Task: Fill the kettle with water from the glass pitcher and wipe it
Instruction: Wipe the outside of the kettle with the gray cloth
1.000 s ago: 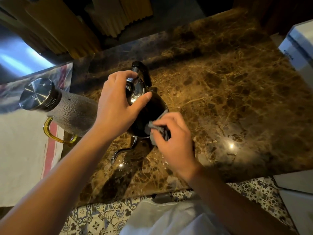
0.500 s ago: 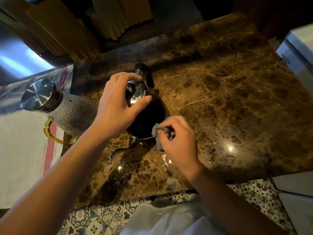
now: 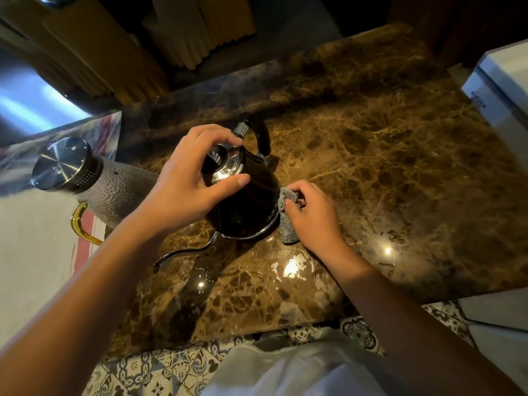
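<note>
**Wiping the kettle's side while the top is held still**

I have the black kettle [image 3: 245, 207] standing on the brown marble counter [image 3: 385, 172], just left of the frame's centre, with its thin gooseneck spout [image 3: 185, 254] running toward the lower left and its black handle [image 3: 261, 135] arching at the far side. My left hand [image 3: 185, 190] is draped over the top, fingers and thumb curled round the shiny lid [image 3: 227, 167]; I judge this hold is there to keep the kettle from sliding or turning as I rub it. My right hand [image 3: 311, 215] is clenched round a bunched grey cloth [image 3: 287, 221], pressing it against the kettle's right wall low down, near the base rim. The cloth hangs down to the counter, so it may also catch drips there.

The glass pitcher [image 3: 111, 192], with a textured body, a steel cap and a gold handle, stands to the left of the kettle, partly behind my left forearm, at the edge of a white cloth with a red stripe [image 3: 34, 247]. Set aside like that, I take the pouring to be done and the wipe to be the step in hand. Wet glints show on the counter below the kettle. A white box [image 3: 503, 90] sits at the right edge.
</note>
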A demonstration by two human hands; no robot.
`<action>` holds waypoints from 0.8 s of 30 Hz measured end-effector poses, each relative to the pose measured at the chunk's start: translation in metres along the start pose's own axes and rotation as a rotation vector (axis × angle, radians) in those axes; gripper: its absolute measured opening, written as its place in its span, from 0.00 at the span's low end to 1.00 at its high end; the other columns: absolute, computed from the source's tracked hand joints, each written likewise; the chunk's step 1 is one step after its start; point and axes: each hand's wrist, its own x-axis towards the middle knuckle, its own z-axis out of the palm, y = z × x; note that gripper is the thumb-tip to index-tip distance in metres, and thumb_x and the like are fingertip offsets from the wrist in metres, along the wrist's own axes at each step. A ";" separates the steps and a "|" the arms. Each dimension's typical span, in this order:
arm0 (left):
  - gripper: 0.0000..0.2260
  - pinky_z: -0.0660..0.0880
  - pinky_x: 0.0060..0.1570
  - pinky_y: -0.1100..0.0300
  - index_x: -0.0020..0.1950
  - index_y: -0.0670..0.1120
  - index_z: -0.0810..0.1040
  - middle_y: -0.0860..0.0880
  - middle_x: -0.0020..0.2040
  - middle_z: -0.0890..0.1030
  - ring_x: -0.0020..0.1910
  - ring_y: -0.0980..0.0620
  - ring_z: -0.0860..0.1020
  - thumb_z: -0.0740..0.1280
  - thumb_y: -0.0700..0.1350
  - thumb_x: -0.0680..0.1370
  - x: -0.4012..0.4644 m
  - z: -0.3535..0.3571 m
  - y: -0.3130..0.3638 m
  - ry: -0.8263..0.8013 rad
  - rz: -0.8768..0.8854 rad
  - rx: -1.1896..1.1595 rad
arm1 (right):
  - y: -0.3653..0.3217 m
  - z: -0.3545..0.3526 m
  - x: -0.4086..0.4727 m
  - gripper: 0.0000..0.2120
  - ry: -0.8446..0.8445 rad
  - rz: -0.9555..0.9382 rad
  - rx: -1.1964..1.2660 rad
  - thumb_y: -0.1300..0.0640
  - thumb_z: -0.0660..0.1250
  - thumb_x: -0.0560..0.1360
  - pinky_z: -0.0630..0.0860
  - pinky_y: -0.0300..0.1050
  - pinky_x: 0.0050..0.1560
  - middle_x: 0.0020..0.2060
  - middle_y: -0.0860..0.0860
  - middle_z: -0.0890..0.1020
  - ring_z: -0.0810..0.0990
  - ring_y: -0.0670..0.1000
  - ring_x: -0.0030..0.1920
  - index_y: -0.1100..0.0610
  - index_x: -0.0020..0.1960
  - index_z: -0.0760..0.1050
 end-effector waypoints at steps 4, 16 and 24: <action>0.22 0.71 0.70 0.43 0.67 0.55 0.74 0.54 0.72 0.70 0.74 0.53 0.68 0.71 0.59 0.75 0.005 -0.009 -0.003 -0.116 0.017 -0.023 | -0.026 -0.029 0.021 0.09 0.018 0.260 0.526 0.62 0.72 0.76 0.85 0.52 0.50 0.44 0.51 0.88 0.87 0.50 0.44 0.49 0.47 0.86; 0.38 0.68 0.73 0.49 0.81 0.53 0.61 0.51 0.79 0.66 0.77 0.50 0.65 0.62 0.69 0.75 -0.026 -0.007 0.028 0.017 -0.140 0.323 | -0.087 -0.039 0.092 0.12 -0.021 0.034 0.312 0.51 0.64 0.79 0.80 0.51 0.57 0.44 0.46 0.87 0.84 0.48 0.50 0.50 0.46 0.87; 0.37 0.68 0.70 0.50 0.82 0.54 0.59 0.50 0.77 0.70 0.75 0.49 0.67 0.62 0.65 0.76 -0.032 -0.003 0.011 0.078 -0.114 0.290 | -0.067 -0.063 0.081 0.13 -0.189 -0.186 0.275 0.48 0.65 0.84 0.75 0.38 0.47 0.38 0.42 0.83 0.81 0.41 0.42 0.51 0.47 0.85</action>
